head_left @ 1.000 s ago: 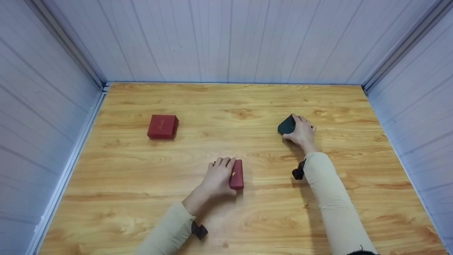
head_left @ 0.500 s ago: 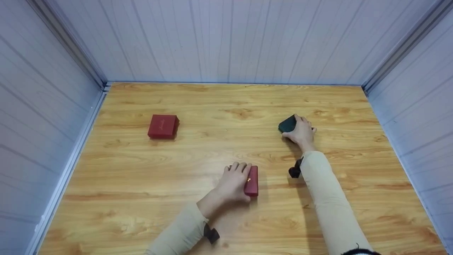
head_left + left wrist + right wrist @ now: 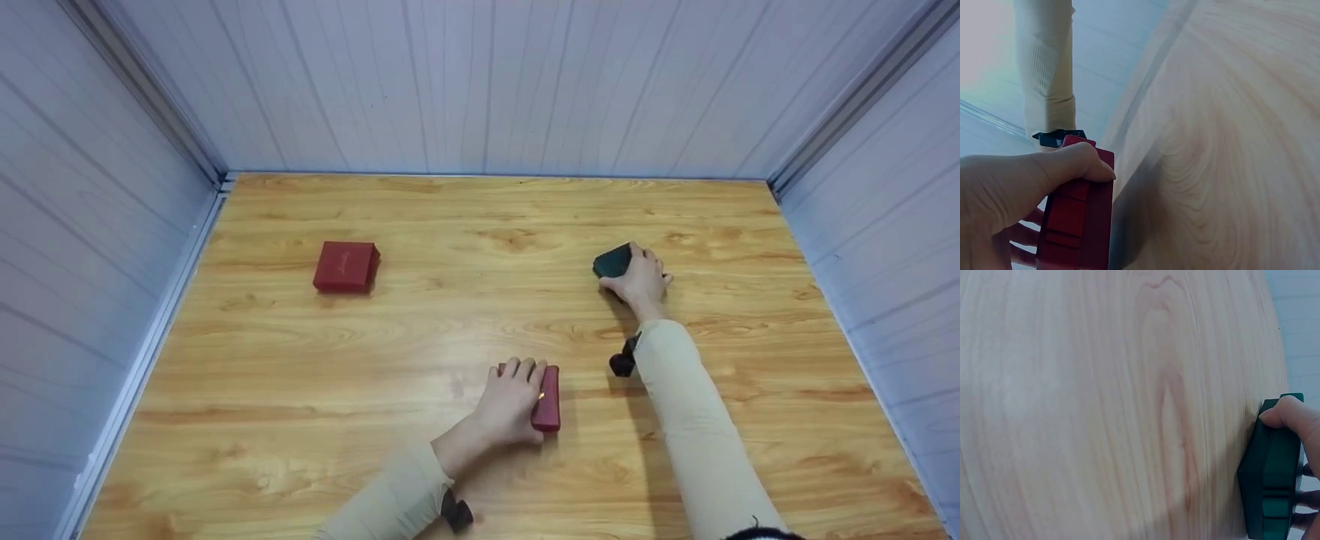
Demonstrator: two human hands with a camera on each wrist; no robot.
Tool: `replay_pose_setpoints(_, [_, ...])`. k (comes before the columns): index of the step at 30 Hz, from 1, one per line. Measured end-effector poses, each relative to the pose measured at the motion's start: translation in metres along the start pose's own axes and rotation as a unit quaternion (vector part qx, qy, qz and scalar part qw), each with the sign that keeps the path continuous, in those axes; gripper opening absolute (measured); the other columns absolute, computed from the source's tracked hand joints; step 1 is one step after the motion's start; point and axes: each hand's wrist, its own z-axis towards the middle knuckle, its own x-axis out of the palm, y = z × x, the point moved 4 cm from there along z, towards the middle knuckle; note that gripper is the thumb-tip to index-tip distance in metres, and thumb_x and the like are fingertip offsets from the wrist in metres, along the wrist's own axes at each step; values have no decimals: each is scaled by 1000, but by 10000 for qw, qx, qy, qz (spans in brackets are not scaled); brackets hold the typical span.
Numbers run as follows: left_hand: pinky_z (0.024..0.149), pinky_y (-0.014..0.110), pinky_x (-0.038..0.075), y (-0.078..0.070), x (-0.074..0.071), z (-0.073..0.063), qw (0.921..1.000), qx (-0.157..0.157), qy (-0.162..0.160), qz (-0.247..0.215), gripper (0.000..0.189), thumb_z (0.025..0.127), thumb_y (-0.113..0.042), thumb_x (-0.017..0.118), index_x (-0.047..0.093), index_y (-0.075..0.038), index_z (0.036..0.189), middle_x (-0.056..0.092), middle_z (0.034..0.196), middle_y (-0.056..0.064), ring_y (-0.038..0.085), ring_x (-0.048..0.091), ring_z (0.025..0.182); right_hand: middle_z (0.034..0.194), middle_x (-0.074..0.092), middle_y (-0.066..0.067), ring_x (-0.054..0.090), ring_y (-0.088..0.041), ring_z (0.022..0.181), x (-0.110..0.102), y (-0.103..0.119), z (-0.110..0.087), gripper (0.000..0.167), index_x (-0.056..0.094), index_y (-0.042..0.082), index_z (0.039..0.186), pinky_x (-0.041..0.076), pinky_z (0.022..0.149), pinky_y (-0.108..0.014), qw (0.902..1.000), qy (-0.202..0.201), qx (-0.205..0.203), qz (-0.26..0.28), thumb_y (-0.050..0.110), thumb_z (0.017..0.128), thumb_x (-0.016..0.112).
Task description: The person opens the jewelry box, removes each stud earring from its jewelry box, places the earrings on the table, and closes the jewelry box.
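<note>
My left hand (image 3: pixel 510 409) grips a dark red jewelry box (image 3: pixel 548 409) with a small gold clasp, low over the wooden table in front of me. In the left wrist view the thumb presses along one end of this red box (image 3: pixel 1067 225), and the other fingers wrap behind it. Further off to the right, my right hand (image 3: pixel 643 283) holds a dark green jewelry box (image 3: pixel 610 262), thumb on the near side and fingers over the far side. The right wrist view has the green box (image 3: pixel 1269 478) at its right edge; the hand covers part of it.
A square red box (image 3: pixel 345 267) with gold lettering rests at the back left of the table (image 3: pixel 420 330). Pale panel walls (image 3: pixel 487 90) rise behind and on both sides. Each wrist wears a small black camera mount.
My left hand has carried the red box to the right and slightly toward me. The right hand and green box have barely shifted. The square box stays put.
</note>
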Motion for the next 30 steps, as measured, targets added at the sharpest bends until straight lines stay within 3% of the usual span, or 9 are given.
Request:
replay_pose_setpoints(11, [76,46,38,9,2,6,9998,-124,-70,-116,103,48,-50,76,39,0,129,47,117,13,27,41,103,136,22,-28,25,-48,119,-3,2,-3,90,20,7,141,17,89,-65,9999,155,-33,52,39,72,70])
replay_pose_setpoints(17, [75,45,38,11,4,7,9999,-75,-63,66,105,45,-52,77,40,-1,129,48,116,12,26,42,101,138,17,-28,21,-48,121,-7,2,-3,95,20,6,140,16,89,-66,9996,262,-97,91,46,69,70])
replay_pose_setpoints(23, [73,45,38,9,6,7,9998,-3,-138,166,106,43,-52,78,41,0,128,48,114,12,26,43,100,138,20,-26,18,-44,124,-11,3,-7,95,27,6,139,12,91,-64,9994,-151,-286,121,49,66,71])
replay_pose_setpoints(30, [75,45,38,8,7,7,9995,-26,-157,280,107,42,-53,78,41,-1,128,48,114,12,26,43,99,137,25,-23,22,-40,123,-17,5,-11,84,34,5,135,12,92,-58,9962,-576,-582,298,45,70,70])
